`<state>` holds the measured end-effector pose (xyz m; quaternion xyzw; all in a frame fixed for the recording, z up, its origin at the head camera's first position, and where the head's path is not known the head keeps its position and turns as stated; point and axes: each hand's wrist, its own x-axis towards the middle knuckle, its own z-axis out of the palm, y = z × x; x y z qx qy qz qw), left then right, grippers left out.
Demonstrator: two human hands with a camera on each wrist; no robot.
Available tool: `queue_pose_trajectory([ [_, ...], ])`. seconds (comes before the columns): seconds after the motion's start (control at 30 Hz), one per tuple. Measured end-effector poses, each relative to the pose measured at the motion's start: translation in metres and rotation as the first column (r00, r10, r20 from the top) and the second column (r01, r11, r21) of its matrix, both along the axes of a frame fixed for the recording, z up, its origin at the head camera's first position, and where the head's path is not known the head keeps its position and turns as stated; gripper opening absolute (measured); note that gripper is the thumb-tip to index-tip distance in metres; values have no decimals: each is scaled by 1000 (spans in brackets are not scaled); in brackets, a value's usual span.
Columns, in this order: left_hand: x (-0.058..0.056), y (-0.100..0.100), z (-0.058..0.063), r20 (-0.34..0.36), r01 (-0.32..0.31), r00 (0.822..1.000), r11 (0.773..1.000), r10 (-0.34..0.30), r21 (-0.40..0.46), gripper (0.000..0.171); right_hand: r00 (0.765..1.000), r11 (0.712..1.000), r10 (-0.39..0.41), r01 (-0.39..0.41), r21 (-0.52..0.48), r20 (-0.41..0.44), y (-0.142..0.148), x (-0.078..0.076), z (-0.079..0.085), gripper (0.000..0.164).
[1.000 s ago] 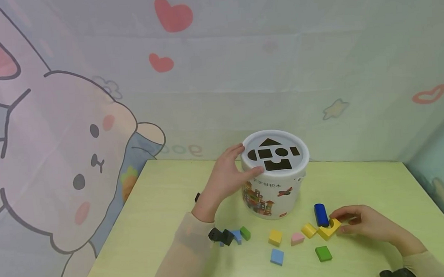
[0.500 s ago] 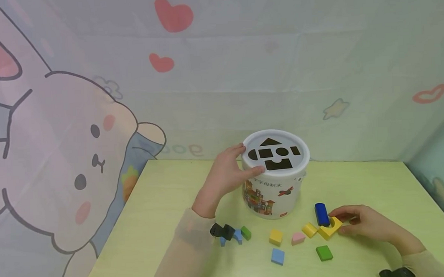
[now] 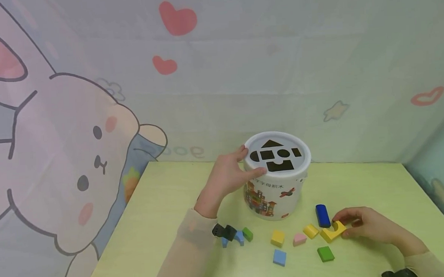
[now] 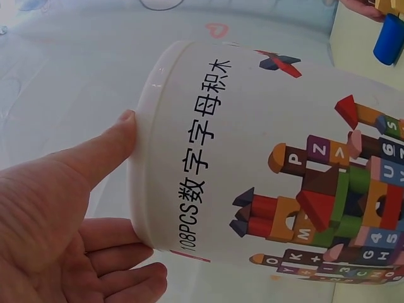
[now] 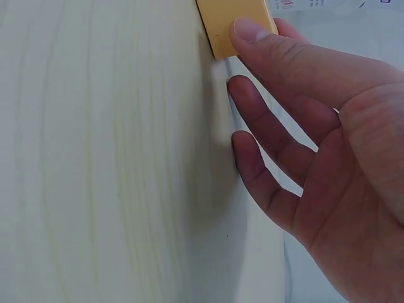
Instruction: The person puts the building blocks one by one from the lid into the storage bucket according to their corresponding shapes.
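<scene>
A white lidded bucket of toy blocks stands upright, with shaped holes in its lid. My left hand holds its near-left rim, thumb at the front edge and fingers at the side; the left wrist view shows the thumb and fingers against that rim. On the right, my right hand pinches one end of a yellow arch block on the table, between thumb and index finger. The other fingers stand apart from it in the right wrist view. A blue cylinder lies just beside the arch.
Loose blocks lie before the bucket: a yellow cube, a pink block, a small yellow block, a blue square and a green one. A light-blue arch and green block sit near my left sleeve.
The view has shifted slightly. Both hands keep their places on the bucket and the yellow arch block, which appears slightly turned; the other blocks stay put.
</scene>
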<state>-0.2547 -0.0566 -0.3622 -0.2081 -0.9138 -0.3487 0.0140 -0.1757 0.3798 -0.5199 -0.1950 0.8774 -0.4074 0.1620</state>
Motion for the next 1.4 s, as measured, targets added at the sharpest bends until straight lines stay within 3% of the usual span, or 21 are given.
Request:
queue_pose_trajectory([
  [0.57, 2, 2, 2, 9, -3, 1000, 999, 4, -48, 94, 998, 1000, 8, -8, -5, -62, 4, 9, 3, 33],
  [0.93, 2, 8, 7, 8, 8, 1000, 998, -7, -63, 95, 987, 996, -79, 74, -41, -142, 12, 21, 19, 32],
  [1.4, 3, 9, 8, 17, 8, 1000, 998, -7, -64, 95, 966, 979, -194, 179, -98, -171, 4, 30, 48, 33],
])
